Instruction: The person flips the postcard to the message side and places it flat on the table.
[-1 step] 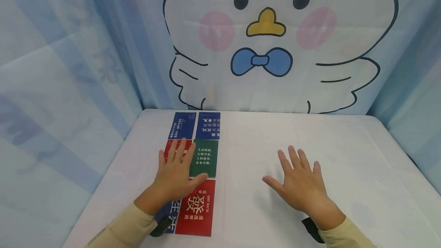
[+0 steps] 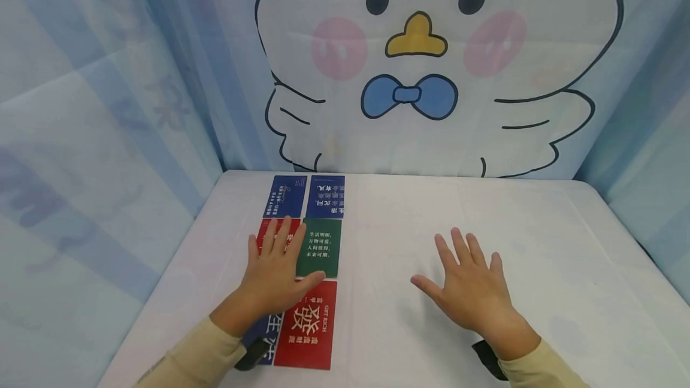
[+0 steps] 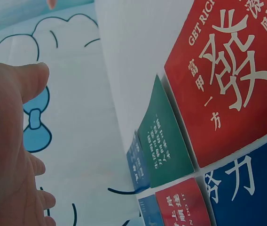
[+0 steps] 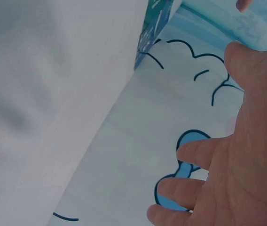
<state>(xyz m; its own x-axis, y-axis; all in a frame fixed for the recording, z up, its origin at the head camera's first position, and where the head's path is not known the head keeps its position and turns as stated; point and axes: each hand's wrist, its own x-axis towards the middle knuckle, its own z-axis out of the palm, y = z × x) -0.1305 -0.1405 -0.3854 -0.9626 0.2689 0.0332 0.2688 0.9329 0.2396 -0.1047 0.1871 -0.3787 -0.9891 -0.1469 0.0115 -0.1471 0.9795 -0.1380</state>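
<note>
Several printed cards lie flat in two columns on the left of the white table. Two blue cards, one on the left (image 2: 288, 193) and one on the right (image 2: 326, 199), form the far row. Nearer are a red card (image 3: 185, 202) and a green card (image 2: 323, 250). Closest are a blue card (image 3: 237, 181) and a red "GET RICH" card (image 2: 318, 346). My left hand (image 2: 275, 280), fingers spread, hovers over the cards and partly hides the left column. Over the table's right half, my right hand (image 2: 473, 289) is held palm down with fingers spread, holding nothing.
The white table (image 2: 388, 232) has rounded far corners. Behind it hangs a curtain (image 2: 409, 148) printed with a cartoon bird and a blue bow tie. Pale blue curtains also stand along the left (image 2: 97, 136) and right sides (image 2: 647, 154).
</note>
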